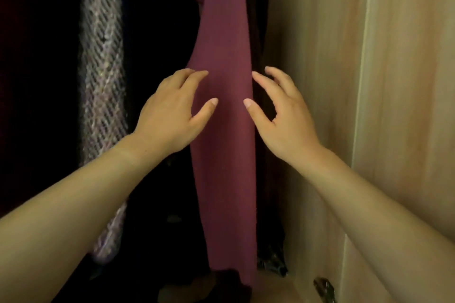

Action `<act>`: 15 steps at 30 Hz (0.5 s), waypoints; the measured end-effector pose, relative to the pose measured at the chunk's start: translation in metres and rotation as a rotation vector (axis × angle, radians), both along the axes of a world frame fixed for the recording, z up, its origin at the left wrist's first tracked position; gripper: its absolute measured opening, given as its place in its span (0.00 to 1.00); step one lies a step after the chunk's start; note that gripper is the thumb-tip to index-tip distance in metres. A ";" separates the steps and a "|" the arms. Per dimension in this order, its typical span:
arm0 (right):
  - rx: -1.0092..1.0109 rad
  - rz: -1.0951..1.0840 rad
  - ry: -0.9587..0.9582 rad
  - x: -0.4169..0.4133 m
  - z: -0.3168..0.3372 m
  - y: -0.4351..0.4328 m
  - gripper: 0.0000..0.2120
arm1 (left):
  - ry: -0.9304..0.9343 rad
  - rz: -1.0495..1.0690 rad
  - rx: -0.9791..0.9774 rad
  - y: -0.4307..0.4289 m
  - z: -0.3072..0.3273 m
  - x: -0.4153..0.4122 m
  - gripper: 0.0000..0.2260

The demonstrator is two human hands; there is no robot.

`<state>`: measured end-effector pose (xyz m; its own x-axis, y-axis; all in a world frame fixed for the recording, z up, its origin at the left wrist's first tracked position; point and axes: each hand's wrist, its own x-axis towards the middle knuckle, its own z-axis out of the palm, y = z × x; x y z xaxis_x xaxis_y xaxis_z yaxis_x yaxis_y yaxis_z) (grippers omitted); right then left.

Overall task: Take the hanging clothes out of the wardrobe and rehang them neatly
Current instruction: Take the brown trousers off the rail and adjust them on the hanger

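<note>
A long maroon garment (225, 155) hangs straight down in the middle of the dark wardrobe, its top out of view. My left hand (172, 115) is at its left edge with fingers spread, fingertips touching the cloth. Just off the garment's right edge is my right hand (278, 115), fingers apart and curled toward the cloth. Neither hand holds anything. No hanger or rail is visible.
A pale lilac netted knit garment (102, 96) hangs to the left, with dark clothes beside and behind it. The light wooden wardrobe side panel (320, 56) and door (406, 81) stand at right. A metal hinge (325, 288) shows at the bottom right.
</note>
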<state>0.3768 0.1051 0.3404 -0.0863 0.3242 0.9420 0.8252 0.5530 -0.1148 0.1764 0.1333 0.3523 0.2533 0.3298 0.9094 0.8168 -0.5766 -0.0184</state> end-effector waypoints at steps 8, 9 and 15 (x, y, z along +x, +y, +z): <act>0.109 -0.062 0.029 0.015 0.115 0.050 0.23 | -0.003 -0.038 0.183 0.050 0.148 0.019 0.27; 0.122 -0.071 0.035 0.016 0.129 0.055 0.23 | -0.015 -0.042 0.199 0.056 0.168 0.023 0.26; 0.188 -0.083 0.109 0.021 0.204 0.072 0.21 | -0.061 -0.122 0.241 0.083 0.263 0.054 0.26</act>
